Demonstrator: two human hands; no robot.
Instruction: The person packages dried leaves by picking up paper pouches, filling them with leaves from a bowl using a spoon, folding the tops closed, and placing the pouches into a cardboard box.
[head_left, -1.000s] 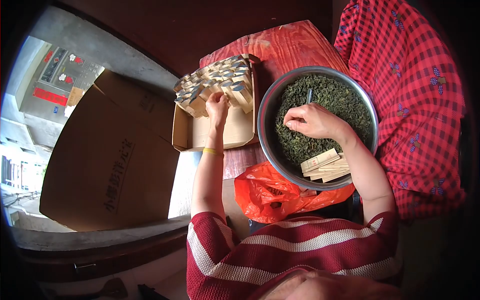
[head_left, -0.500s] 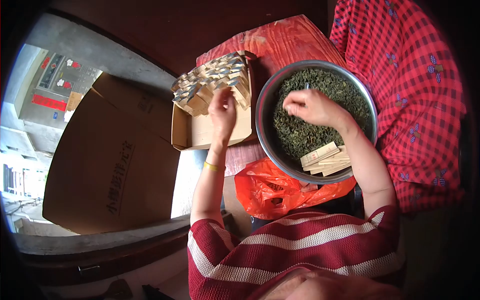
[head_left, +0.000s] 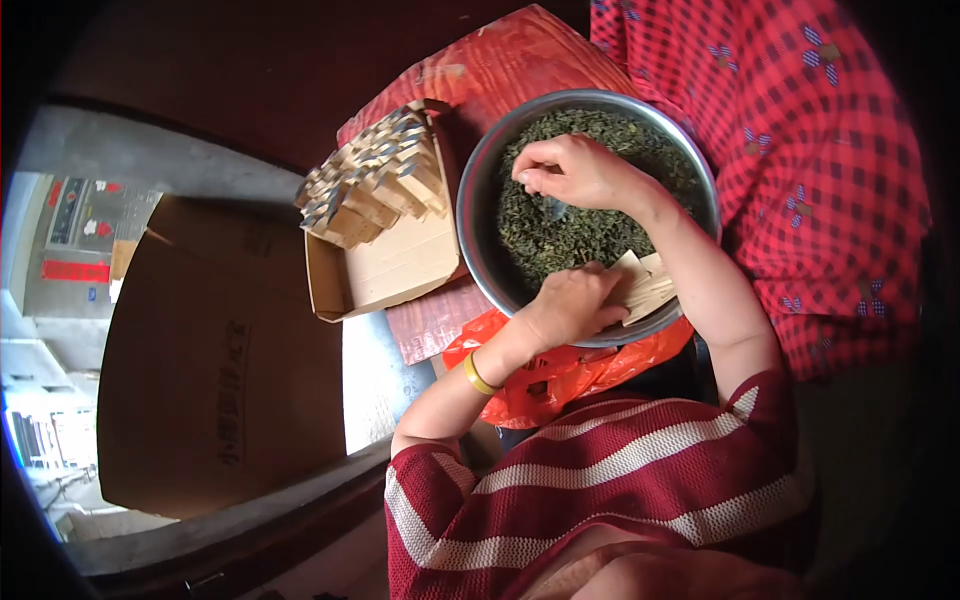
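Note:
A metal basin [head_left: 470,215] holds dark, dried, curled leaves [head_left: 535,240] that look like tea. Flat tan paper packets [head_left: 650,291] lie in a small stack inside its near right edge. My left hand [head_left: 575,305] reaches over the near rim, its fingers closed on the edge of a packet in that stack. Above the leaves, my right hand [head_left: 575,172] is closed, thumb and fingers pressed together. A small bluish, shiny thing [head_left: 556,208] shows below it, partly hidden; whether the fingers hold anything is unclear.
Left of the basin, a shallow cardboard box [head_left: 400,270] contains many upright tan packets [head_left: 375,180] with dark ends. Both stand on a red wood-grain table [head_left: 500,55]. An orange-red plastic bag [head_left: 530,390] lies below the basin, checked red cloth [head_left: 800,200] at right, a large cardboard sheet [head_left: 220,370] at left.
My left hand has moved from the cardboard box to the packets in the basin. My right hand stays over the leaves. The whole view has shifted slightly.

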